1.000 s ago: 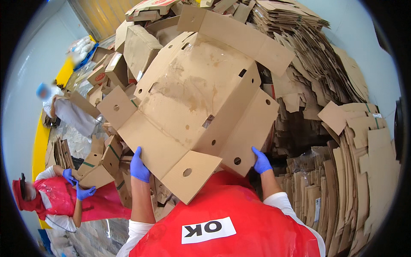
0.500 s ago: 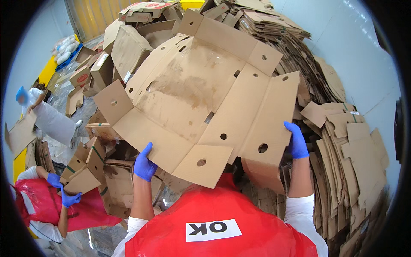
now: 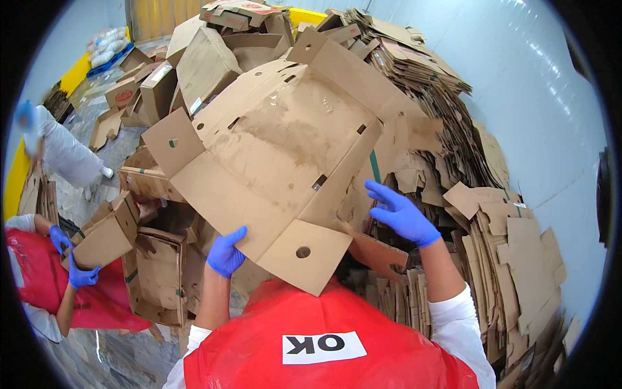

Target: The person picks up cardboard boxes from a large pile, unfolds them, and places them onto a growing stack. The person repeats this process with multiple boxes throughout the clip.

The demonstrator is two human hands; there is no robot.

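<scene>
Brown corrugated flattened box (image 3: 272, 162) held up at chest height before person in red vest, over cardboard heap. Left hand (image 3: 225, 253), blue-gloved, clamped on lower left edge beside punched flap. Right hand (image 3: 400, 214) open, fingers spread, just off right edge, gripping nothing. Judgement: sheet light but broad and floppy along creases; flaps swing; best taken by opposite edges near fold lines. Stacked flat cardboard (image 3: 492, 259) fills right side against pale wall (image 3: 538, 97). Co-worker's gloved hands (image 3: 83, 277) hold smaller box at left; wet-looking floor (image 3: 116, 152) beyond.
</scene>
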